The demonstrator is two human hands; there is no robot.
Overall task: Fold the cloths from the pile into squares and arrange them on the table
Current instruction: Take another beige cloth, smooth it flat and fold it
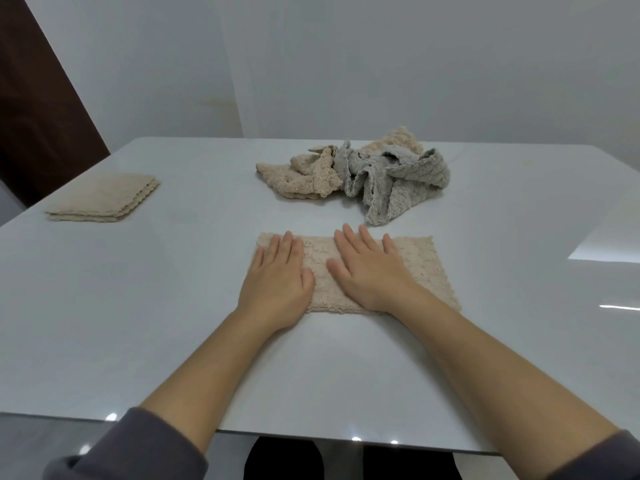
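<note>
A person sits at a glossy white table [138,306], seen from a head-worn camera looking down along both bare forearms. In the centre of the frame lies a beige cloth [420,268], spread as a wide rectangle with its long side running left to right. Both hands rest flat on it, palms down and fingers stretched out, gripping nothing. The left hand [277,277] covers the cloth's left end; the right hand [370,271] presses just beside it, near the middle. The right part of the cloth is bare.

The step in hand looks like smoothing a cloth that seems to have been folded once, into a half. To make a square, the next move would probably call for lifting one short end and bringing it across to meet the other, edges lined up, then pressing the fold flat.

The cloth has a nubbly, looped texture, soft and thick, with a slightly wavy near edge. It lies flat with no large wrinkles.

Above it, in the upper middle of the frame, sits the pile [360,174], a crumpled heap of beige and grey cloths tangled together, apart from the one being pressed. At the left of the frame, well apart from both, a folded cloth [102,199] in beige lies as a neat square with layered, scalloped edges showing. Much of the task appears to remain.
</note>
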